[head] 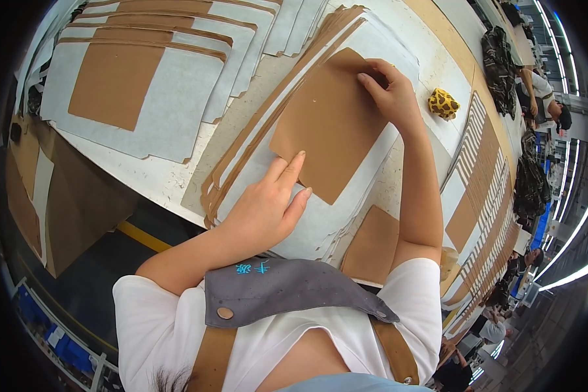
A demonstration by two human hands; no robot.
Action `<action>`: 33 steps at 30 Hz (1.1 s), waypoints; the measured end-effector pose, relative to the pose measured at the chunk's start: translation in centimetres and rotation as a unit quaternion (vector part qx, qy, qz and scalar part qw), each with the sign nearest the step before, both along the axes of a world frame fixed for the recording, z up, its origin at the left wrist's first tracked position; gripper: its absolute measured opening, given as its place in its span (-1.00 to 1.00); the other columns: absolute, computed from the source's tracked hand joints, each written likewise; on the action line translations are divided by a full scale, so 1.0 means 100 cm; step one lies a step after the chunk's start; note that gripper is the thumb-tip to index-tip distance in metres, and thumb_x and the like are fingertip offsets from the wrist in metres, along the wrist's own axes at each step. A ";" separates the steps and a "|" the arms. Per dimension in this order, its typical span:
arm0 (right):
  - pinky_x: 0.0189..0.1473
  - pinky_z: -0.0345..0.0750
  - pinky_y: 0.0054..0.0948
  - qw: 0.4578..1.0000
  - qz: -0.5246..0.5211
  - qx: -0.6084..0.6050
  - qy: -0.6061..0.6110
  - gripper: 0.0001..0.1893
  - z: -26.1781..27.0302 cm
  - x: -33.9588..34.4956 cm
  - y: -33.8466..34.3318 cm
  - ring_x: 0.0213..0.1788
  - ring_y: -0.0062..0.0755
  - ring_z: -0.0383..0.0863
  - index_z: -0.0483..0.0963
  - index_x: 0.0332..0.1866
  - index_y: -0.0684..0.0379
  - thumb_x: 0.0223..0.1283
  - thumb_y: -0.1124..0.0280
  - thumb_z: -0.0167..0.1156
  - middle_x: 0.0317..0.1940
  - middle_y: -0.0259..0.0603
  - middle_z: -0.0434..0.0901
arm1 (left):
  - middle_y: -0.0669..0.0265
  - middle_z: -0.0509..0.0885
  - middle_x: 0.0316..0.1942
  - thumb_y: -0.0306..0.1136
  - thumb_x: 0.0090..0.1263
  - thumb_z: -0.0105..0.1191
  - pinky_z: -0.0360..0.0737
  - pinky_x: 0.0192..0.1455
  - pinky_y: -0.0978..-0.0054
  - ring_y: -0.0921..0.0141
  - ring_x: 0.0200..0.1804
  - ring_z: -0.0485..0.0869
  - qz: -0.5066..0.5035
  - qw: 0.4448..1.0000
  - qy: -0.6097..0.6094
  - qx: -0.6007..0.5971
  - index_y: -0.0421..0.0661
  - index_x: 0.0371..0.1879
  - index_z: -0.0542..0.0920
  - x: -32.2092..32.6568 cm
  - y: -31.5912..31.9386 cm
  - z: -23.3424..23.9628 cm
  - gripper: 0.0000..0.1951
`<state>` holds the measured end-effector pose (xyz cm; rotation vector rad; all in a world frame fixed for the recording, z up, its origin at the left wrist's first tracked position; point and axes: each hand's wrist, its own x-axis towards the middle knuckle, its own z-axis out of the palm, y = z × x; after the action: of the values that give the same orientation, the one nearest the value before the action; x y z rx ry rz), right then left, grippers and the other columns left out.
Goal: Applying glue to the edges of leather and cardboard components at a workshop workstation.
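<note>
A brown rectangular panel (333,127) lies on a stack of large pale sheets with brown folded edges (274,196). My right hand (389,90) holds the panel's upper right edge between thumb and fingers, and the panel bends up a little there. At its lower left edge is my left hand (274,201), two fingers extended at the edge and the thumb just below; whether it grips the panel is not clear. More brown panels (372,245) lie beside the stack, near my right elbow.
Overlapping pale sheets with brown centre panels (112,83) cover the upper left of the white table (166,181). A yellow and brown patterned bundle (443,104) sits right of my right hand. Fanned rows of similar sheets (480,196) lie farther right. Several people are in the background.
</note>
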<state>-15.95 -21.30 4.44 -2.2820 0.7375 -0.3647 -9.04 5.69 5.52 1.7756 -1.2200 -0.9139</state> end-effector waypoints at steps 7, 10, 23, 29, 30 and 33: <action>-0.12 0.48 -0.42 1.000 0.000 -0.006 0.027 -0.68 0.007 0.006 0.007 -0.25 -0.31 0.56 0.44 0.04 0.13 0.15 0.41 0.15 -0.28 -0.11 0.59 | 0.08 0.45 -0.12 -0.37 0.35 -0.04 0.49 -0.37 0.42 0.36 -0.50 0.54 0.000 1.000 0.006 0.004 -0.37 0.22 0.23 0.001 -0.001 -0.001 -0.49; -0.14 0.48 -0.42 0.999 -0.006 -0.025 0.034 -0.68 0.008 0.007 0.008 -0.27 -0.32 0.56 0.44 0.04 0.12 0.15 0.44 0.15 -0.31 -0.12 0.58 | -0.11 0.41 -0.04 -0.36 0.36 -0.05 0.55 -0.37 0.27 0.06 -0.39 0.60 -0.012 1.000 0.025 0.000 -0.47 0.17 0.23 0.002 -0.002 0.002 -0.50; -0.16 0.47 -0.44 0.999 0.005 -0.042 0.034 -0.67 0.005 0.008 0.007 -0.29 -0.31 0.54 0.45 0.06 0.07 0.15 0.45 0.14 -0.25 -0.09 0.56 | 0.00 0.42 -0.02 -0.35 0.35 -0.04 0.51 -0.37 0.36 0.28 -0.49 0.56 -0.005 1.000 0.021 -0.008 -0.37 0.22 0.23 0.000 -0.001 -0.003 -0.49; -0.12 0.47 -0.41 0.999 -0.003 -0.030 0.042 -0.69 0.004 0.010 0.008 -0.23 -0.27 0.57 0.47 0.04 0.06 0.16 0.44 0.13 -0.20 -0.07 0.57 | -0.04 0.42 -0.04 -0.35 0.35 -0.04 0.53 -0.36 0.32 0.18 -0.45 0.57 -0.008 1.000 0.028 -0.009 -0.42 0.20 0.23 0.002 -0.001 -0.003 -0.49; -0.14 0.46 -0.48 0.998 -0.001 -0.045 0.031 -0.70 0.003 0.010 0.008 -0.27 -0.41 0.54 0.48 0.03 0.08 0.16 0.46 0.15 -0.27 -0.15 0.58 | -0.10 0.41 -0.05 -0.35 0.35 -0.04 0.55 -0.37 0.26 0.06 -0.41 0.59 -0.011 0.999 0.029 -0.013 -0.46 0.17 0.23 0.002 -0.001 -0.003 -0.48; -0.16 0.46 -0.55 0.998 0.005 -0.063 0.020 -0.71 0.003 0.010 0.007 -0.30 -0.52 0.54 0.50 0.02 0.11 0.16 0.48 0.16 -0.30 -0.22 0.60 | -0.10 0.41 -0.05 -0.35 0.35 -0.05 0.55 -0.36 0.27 0.06 -0.39 0.59 -0.011 0.999 0.040 -0.007 -0.46 0.17 0.23 0.003 -0.002 -0.002 -0.49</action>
<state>-14.91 -20.57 4.73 -2.4159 0.7419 -0.3717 -8.71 5.52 5.33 1.7010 -1.1946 -0.9771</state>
